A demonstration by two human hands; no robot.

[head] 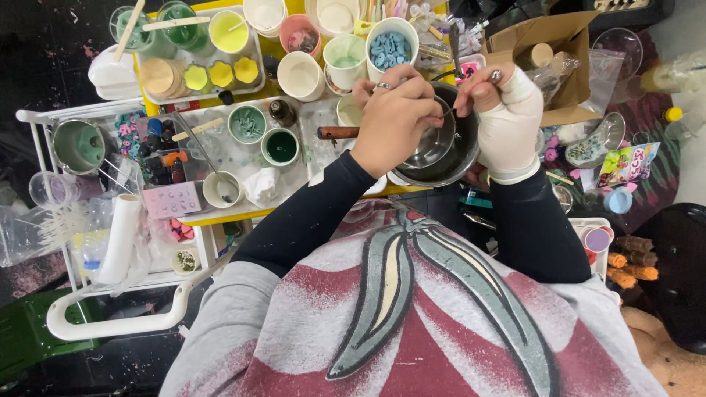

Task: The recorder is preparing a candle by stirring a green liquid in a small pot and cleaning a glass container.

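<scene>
Both arms in black sleeves reach forward over the yellow counter [220, 215]. The left hand [393, 117], bare and ringed, curls down over the rim of a small steel bowl [434, 147], fingers closed on it. The right hand [507, 117], wrapped in white bandage, pinches a thin metal tool [494, 75] above the larger dark metal pot [460, 158] holding that bowl.

A small pan [434, 143] is nested inside a bigger pot [452, 158] at the table's near edge. Cups [346, 59] are lined up behind it, with a tray [243, 158] of bowls to its left and a cardboard box [555, 44] off to the right.
</scene>
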